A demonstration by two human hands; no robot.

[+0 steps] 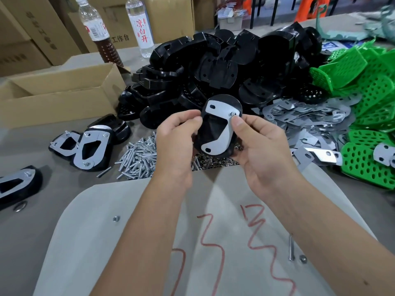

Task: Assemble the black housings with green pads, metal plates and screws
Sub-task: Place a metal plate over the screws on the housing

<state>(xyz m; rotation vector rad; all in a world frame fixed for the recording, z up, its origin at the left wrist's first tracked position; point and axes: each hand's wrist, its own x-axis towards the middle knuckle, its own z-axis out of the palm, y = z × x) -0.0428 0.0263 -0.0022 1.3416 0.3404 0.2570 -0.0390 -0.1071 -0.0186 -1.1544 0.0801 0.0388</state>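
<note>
I take the heap of black housings (224, 67) on the counter (32, 221) as my landmark. Just in front of it, lifted off the counter, my left hand (177, 137) has its grip round a housing (213, 129), while my right hand (256, 144) pinches the metal plate (222, 122) at a screw (233, 113). The plate's other two holes look empty, so I judge it could pivot out of line; the screw could drop into the screw pile (139, 154) below.

Two bottles (94, 24), one open carton (64, 92), four finished housings (92, 150); piled parts too many to count
</note>
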